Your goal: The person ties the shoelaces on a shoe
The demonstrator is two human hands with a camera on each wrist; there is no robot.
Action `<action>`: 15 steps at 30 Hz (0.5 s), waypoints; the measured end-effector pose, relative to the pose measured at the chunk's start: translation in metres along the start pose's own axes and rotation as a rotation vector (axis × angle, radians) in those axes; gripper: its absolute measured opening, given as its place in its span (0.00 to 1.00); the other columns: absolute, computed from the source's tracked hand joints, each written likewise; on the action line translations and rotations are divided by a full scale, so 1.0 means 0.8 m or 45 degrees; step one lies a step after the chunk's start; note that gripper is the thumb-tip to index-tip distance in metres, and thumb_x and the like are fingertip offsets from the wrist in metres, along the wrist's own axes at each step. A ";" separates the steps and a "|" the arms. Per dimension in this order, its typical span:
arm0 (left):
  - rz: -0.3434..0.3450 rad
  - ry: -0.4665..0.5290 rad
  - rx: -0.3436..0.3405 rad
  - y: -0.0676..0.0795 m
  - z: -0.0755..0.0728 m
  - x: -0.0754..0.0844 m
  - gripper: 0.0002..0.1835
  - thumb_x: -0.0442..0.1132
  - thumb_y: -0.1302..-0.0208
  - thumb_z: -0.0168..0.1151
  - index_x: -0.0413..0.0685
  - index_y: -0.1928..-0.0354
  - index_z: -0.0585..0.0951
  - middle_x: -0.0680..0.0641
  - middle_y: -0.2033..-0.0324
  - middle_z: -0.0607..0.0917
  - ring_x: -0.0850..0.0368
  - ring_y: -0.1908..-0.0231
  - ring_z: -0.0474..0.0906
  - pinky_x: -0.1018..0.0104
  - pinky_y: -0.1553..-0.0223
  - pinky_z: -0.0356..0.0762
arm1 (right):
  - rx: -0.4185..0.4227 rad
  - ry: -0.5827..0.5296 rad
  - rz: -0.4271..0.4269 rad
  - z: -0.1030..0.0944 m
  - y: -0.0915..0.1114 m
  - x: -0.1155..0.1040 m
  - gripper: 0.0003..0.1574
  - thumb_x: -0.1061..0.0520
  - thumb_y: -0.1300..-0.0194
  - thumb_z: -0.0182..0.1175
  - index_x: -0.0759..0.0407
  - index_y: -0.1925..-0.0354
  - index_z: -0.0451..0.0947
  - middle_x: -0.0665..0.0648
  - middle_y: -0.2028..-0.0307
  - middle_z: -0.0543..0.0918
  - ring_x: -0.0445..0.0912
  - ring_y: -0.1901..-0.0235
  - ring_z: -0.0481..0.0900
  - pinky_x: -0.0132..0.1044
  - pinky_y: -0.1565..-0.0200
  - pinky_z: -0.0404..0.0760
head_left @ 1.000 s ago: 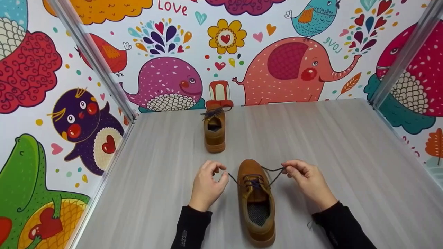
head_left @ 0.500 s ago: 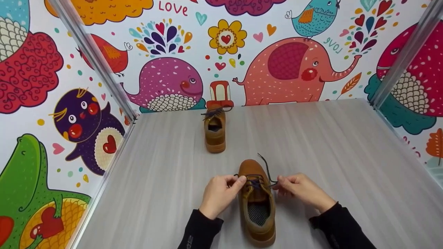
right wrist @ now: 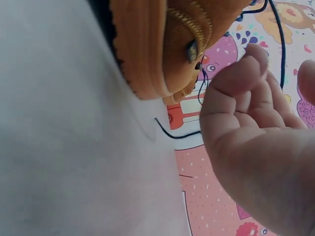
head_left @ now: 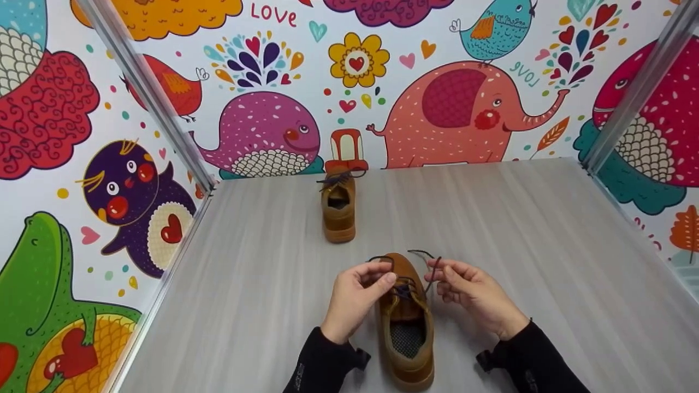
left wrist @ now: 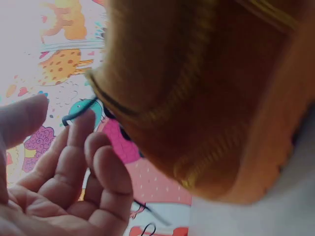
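Note:
A brown lace-up shoe (head_left: pixel 407 333) stands on the table, its toe pointing away from me. My left hand (head_left: pixel 360 297) is at the left of its toe, with one end of the dark shoelace (left wrist: pixel 81 112) caught at its bent fingers; the thumb is held apart. In the left wrist view the lace tail shows again past the fingers. On the other side, my right hand (head_left: pixel 472 292) has the other lace end (right wrist: pixel 177 136) running behind its curled fingers, the tip sticking out toward the toe. The lace's crossings (head_left: pixel 404 286) lie over the tongue.
A second brown shoe (head_left: pixel 338 215), with dark laces, stands farther back near the wall. Cartoon-printed panels (head_left: pixel 284 65) with metal corner posts (head_left: pixel 158 109) enclose the grey wood-grain table (head_left: pixel 262 262) at the back and both sides.
Both hands first moved in toward the shoe, then the fingers rose slightly beside its toe. The left lace now loops over the toe, and the right lace end has swung lower.

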State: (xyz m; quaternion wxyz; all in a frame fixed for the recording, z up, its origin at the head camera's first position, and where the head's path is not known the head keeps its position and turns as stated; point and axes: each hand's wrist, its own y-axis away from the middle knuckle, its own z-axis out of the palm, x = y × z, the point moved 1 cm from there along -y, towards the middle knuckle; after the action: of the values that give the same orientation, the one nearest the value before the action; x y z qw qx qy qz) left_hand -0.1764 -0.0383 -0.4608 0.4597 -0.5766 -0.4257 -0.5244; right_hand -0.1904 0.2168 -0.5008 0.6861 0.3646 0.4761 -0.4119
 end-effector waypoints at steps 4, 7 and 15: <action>-0.006 0.151 -0.016 -0.006 0.002 -0.008 0.17 0.39 0.44 0.70 0.42 0.53 0.83 0.42 0.61 0.85 0.50 0.59 0.81 0.65 0.60 0.80 | 0.050 -0.100 -0.068 0.003 0.001 -0.004 0.23 0.53 0.28 0.50 0.66 0.41 0.69 0.59 0.54 0.82 0.45 0.64 0.77 0.35 0.64 0.73; -0.025 0.210 -0.011 -0.006 0.004 -0.007 0.19 0.37 0.48 0.72 0.41 0.53 0.82 0.40 0.61 0.85 0.49 0.59 0.81 0.64 0.60 0.80 | 0.080 -0.159 -0.112 0.006 0.001 -0.007 0.15 0.55 0.29 0.52 0.63 0.49 0.72 0.58 0.56 0.83 0.44 0.65 0.76 0.34 0.64 0.73; -0.188 0.265 0.021 -0.006 0.000 -0.006 0.18 0.35 0.48 0.72 0.36 0.56 0.80 0.42 0.66 0.85 0.52 0.63 0.83 0.65 0.61 0.80 | -0.055 -0.285 -0.166 0.017 0.004 -0.019 0.14 0.64 0.29 0.50 0.66 0.47 0.71 0.56 0.58 0.82 0.42 0.63 0.78 0.34 0.60 0.75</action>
State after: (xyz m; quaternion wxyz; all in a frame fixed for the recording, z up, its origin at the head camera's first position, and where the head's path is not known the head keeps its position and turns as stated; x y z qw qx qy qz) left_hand -0.1819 -0.0374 -0.4654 0.4662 -0.4823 -0.4214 -0.6103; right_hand -0.1855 0.2090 -0.4823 0.7144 0.2698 0.4280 -0.4834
